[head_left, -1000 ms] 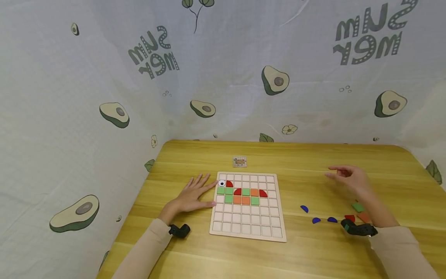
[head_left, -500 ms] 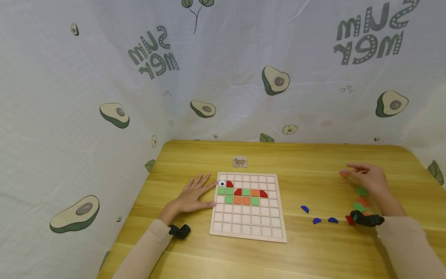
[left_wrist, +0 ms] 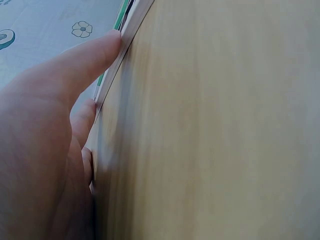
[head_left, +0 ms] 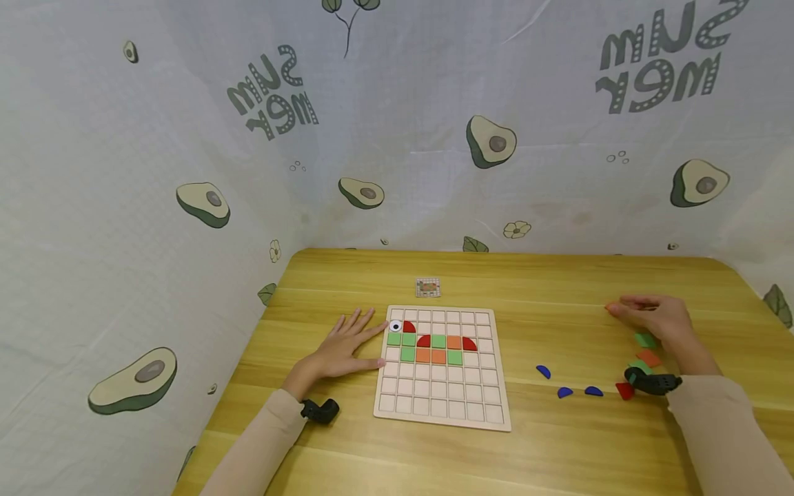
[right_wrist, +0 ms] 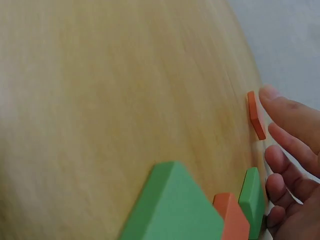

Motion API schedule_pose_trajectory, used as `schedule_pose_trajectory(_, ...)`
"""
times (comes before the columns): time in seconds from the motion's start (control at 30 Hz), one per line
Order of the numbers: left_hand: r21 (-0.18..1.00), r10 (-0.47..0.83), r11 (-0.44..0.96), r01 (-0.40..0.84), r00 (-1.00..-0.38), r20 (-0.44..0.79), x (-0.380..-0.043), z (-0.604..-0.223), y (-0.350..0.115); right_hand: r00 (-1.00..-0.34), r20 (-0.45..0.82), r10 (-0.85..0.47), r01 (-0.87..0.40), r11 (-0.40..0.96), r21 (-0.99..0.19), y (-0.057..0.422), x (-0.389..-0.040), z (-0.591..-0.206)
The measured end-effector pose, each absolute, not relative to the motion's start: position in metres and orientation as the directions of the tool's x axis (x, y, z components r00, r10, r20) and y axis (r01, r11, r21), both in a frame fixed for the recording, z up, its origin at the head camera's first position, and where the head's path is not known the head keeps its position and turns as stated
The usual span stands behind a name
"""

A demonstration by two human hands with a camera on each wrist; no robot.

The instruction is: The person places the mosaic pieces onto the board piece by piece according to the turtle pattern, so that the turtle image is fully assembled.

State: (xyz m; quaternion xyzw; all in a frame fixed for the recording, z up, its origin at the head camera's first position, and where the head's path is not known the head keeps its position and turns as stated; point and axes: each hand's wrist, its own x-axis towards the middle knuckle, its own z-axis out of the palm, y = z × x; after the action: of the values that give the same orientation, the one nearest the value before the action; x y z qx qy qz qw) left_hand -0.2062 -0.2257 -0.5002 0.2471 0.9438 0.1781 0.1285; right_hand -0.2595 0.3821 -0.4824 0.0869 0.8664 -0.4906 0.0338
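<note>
My left hand point(head_left: 341, 349) rests spread at the left edge of a wooden grid board point(head_left: 434, 406), thumb and index finger touching its side. In the left wrist view its fingers point(left_wrist: 107, 45) lie along the board's edge. On the board, green, orange and red pieces and a round eye piece point(head_left: 395, 326) form a shape. At the right, my right hand point(head_left: 657, 318) is over a small orange tile point(right_wrist: 256, 116) on the table. Thumb and index fingertips are right at that tile, not curled round it; the head view mostly hides it behind the thumb.
Near the right wrist lie green tiles point(head_left: 645, 340), an orange tile point(head_left: 648, 357) and a red piece point(head_left: 624, 390). Several blue half-round pieces point(head_left: 543, 372) lie right of the board. A small picture card point(head_left: 428, 287) lies behind it. A printed curtain point(head_left: 409, 138) hangs behind the table.
My right hand has shifted right and now covers most of the orange tile, which showed beside the thumb half a second ago. The left hand and board have stayed put.
</note>
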Motion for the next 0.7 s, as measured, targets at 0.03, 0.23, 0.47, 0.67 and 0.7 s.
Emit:
schedule_pose_trajectory(0.03, 0.4, 0.512, 0.814, 0.421, -0.845, -0.152, -0.2061, -0.5003, -0.2257, -0.984, -0.143, 0.108, 0.178, 0.519, -0.836, 0.3827, -0.2603, -0.4826)
schedule_pose_trajectory(0.23, 0.399, 0.512, 0.813, 0.424, -0.846, -0.147, -0.2051, -0.4991, -0.2249, -0.984, -0.163, 0.072, 0.175, 0.559, -0.811, 0.3853, -0.2632, -0.4831)
schedule_pose_trajectory(0.47, 0.408, 0.517, 0.807, 0.427, -0.845, -0.136, -0.2046, -0.4991, -0.2246, -0.98, -0.179, 0.09, 0.199, 0.546, -0.814, 0.3867, -0.2653, -0.486)
schedule_pose_trajectory(0.67, 0.405, 0.517, 0.808, 0.427, -0.845, -0.139, -0.2051, -0.4991, -0.225, -0.985, -0.151, 0.082, 0.17, 0.589, -0.79, 0.386, -0.2654, -0.4876)
schedule_pose_trajectory(0.7, 0.405, 0.517, 0.808, 0.429, -0.845, -0.138, -0.2051, -0.4989, -0.2251, -0.986, -0.148, 0.079, 0.166, 0.592, -0.788, 0.3858, -0.2654, -0.4878)
